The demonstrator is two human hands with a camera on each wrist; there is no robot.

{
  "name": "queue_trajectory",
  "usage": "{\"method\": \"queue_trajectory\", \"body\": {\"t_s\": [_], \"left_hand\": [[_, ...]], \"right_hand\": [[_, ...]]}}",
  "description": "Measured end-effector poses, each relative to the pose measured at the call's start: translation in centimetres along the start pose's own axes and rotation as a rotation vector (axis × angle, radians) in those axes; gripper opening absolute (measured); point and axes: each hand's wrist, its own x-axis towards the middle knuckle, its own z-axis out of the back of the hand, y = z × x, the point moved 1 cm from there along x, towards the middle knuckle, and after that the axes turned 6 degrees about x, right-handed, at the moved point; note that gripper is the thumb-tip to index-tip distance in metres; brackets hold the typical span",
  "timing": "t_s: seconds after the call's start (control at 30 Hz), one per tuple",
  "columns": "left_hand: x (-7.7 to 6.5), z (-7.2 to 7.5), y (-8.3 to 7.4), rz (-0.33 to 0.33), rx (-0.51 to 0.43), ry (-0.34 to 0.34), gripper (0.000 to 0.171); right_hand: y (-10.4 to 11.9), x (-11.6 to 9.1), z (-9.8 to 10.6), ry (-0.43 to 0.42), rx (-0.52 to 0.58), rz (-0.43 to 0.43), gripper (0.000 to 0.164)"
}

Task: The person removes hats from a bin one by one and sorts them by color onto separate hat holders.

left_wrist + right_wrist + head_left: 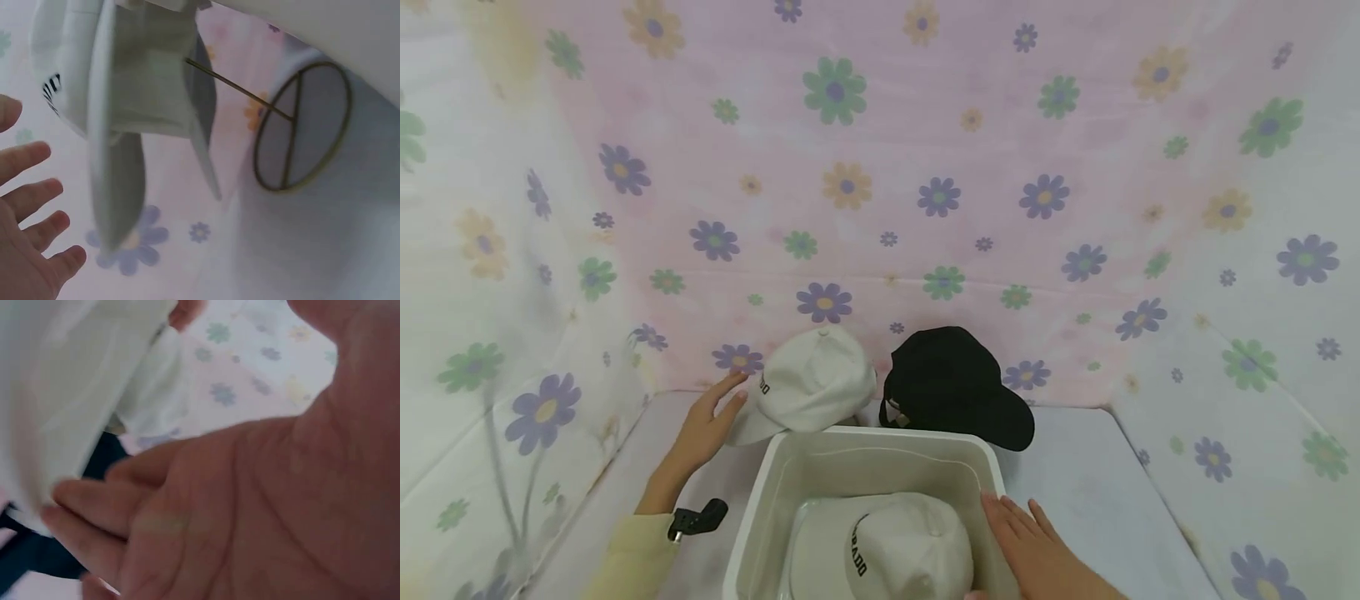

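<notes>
A white cap with dark lettering stands behind the bin at the left, its brim toward my left hand. The fingers of that hand are spread beside the brim, and nothing is in its grasp. In the left wrist view the cap hangs over a thin gold stand with an oval ring base. My right hand is at the right side of a white plastic bin, its straight fingertips right at the rim. Inside the bin lies another white cap with dark letters on its front.
A black cap sits behind the bin, right of the white one, its brim pointing right. The white table surface extends to the right of the bin. Flower-printed cloth encloses the back and both sides.
</notes>
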Motion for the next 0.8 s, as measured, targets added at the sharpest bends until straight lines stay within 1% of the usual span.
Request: {"method": "queue_trajectory", "body": {"t_s": [0.03, 0.07, 0.1, 0.13, 0.17, 0.2, 0.23, 0.27, 0.33, 0.4, 0.47, 0.53, 0.57, 0.63, 0.67, 0.73, 0.8], "left_hand": [[-0.4, -0.2, 0.4, 0.017, -0.01, -0.018, 0.05], [-0.7, -0.4, 0.7, 0.035, -0.028, -0.029, 0.05], [-1.1, -0.6, 0.9, 0.06, -0.047, -0.036, 0.051], [-1.4, -0.8, 1.1, 0.09, -0.07, -0.037, 0.052], [-1.6, -1.0, 1.2, 0.124, -0.102, -0.035, 0.054], [-1.9, -1.2, 1.2, 0.171, -0.132, -0.026, 0.056], [-2.2, -1.3, 1.2, 0.222, -0.161, -0.021, 0.059], [-2.4, -1.5, 1.1, 0.273, -0.204, -0.019, 0.061], [-2.7, -2.0, 1.0, 0.38, -0.324, -0.033, 0.062], [-2.8, -2.5, 1.1, 0.472, -0.487, -0.059, 0.063], [-2.9, -2.9, 1.2, 0.534, -0.68, -0.085, 0.063], [-3.0, -3.3, 1.4, 0.567, -0.866, -0.094, 0.063], [-3.1, -3.5, 1.5, 0.575, -0.952, -0.091, 0.063], [-3.1, -3.8, 1.5, 0.577, -1.084, -0.074, 0.063], [-3.1, -3.9, 1.5, 0.567, -1.138, -0.064, 0.062], [-3.0, -4.1, 1.3, 0.554, -1.202, -0.053, 0.06], [-2.9, -4.4, 1.0, 0.535, -1.217, -0.046, 0.059]], "right_hand": [[0.7, 0.4, 1.5, 0.094, 0.078, -0.065, 0.102], [1.4, 1.0, 2.9, 0.156, 0.138, -0.096, 0.099], [2.1, 1.8, 4.2, 0.212, 0.189, -0.118, 0.096], [2.6, 2.6, 5.3, 0.256, 0.235, -0.115, 0.093], [3.0, 3.5, 6.3, 0.279, 0.241, -0.083, 0.092], [3.3, 4.5, 7.1, 0.284, 0.244, -0.036, 0.089], [3.6, 5.7, 7.8, 0.284, 0.251, 0.031, 0.085], [3.7, 6.9, 8.3, 0.276, 0.262, 0.091, 0.082], [3.8, 9.7, 9.0, 0.241, 0.286, 0.176, 0.076], [3.7, 12.6, 9.2, 0.188, 0.317, 0.242, 0.07], [3.4, 15.5, 8.9, 0.138, 0.347, 0.257, 0.067], [3.0, 18.2, 8.2, 0.102, 0.382, 0.228, 0.066], [2.8, 19.5, 7.7, 0.092, 0.398, 0.197, 0.068], [2.6, 21.6, 6.6, 0.09, 0.444, 0.123, 0.07], [2.5, 22.6, 6.0, 0.096, 0.469, 0.102, 0.069], [2.3, 24.2, 5.0, 0.107, 0.517, 0.077, 0.066], [2.2, 25.4, 4.1, 0.11, 0.553, 0.06, 0.057]]}}
